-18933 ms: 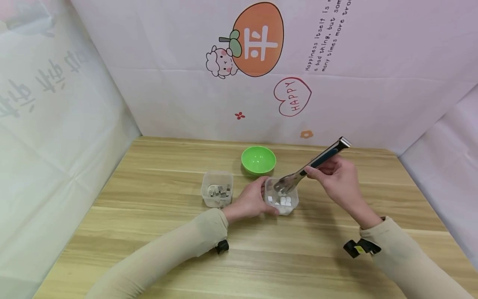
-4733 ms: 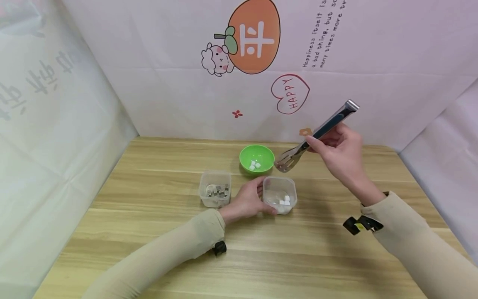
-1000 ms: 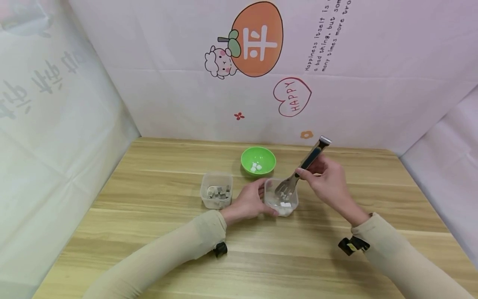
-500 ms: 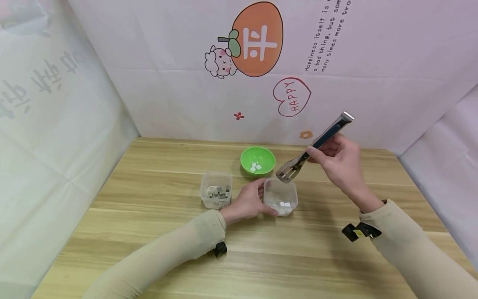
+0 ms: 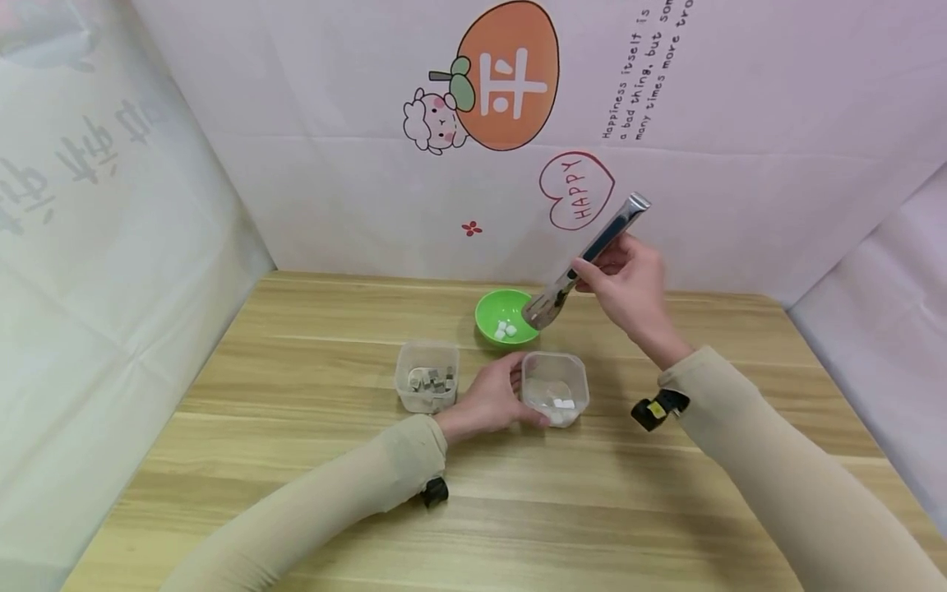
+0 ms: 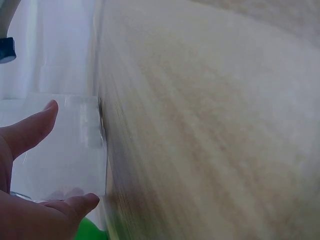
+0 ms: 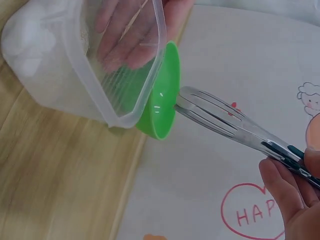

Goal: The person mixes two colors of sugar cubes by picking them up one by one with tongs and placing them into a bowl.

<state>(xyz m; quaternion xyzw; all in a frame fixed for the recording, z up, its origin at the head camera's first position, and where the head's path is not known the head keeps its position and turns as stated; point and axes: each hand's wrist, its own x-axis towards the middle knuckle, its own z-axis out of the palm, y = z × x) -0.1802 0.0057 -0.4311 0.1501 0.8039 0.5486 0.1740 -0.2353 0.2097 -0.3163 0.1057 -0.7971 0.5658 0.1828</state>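
My right hand (image 5: pixel 629 284) holds metal tongs (image 5: pixel 601 240) with dark grips, pinched near the middle. Their slotted tips overlap the right rim of a green bowl (image 5: pixel 487 312) in the head view. Several white cubes (image 5: pixel 505 330) lie in that bowl. In the right wrist view the tongs' arms (image 7: pixel 220 117) are close together, and I cannot tell whether a cube is between the tips. My left hand (image 5: pixel 490 399) grips a clear plastic container (image 5: pixel 555 358), thumb at the near side and fingers at the far side. White cubes (image 5: pixel 564 404) sit at its bottom.
A second clear plastic container (image 5: pixel 427 353) with several grey metallic cubes (image 5: pixel 435 380) stands left of my left hand. Behind the wooden table (image 5: pixel 311 329) hangs a printed white cloth (image 5: pixel 355 205), close behind the bowl.
Over the earlier frames white cubes have appeared in the bowl and fewer lie in the held container. In the last second the tongs rose out of the container and moved left to the bowl.
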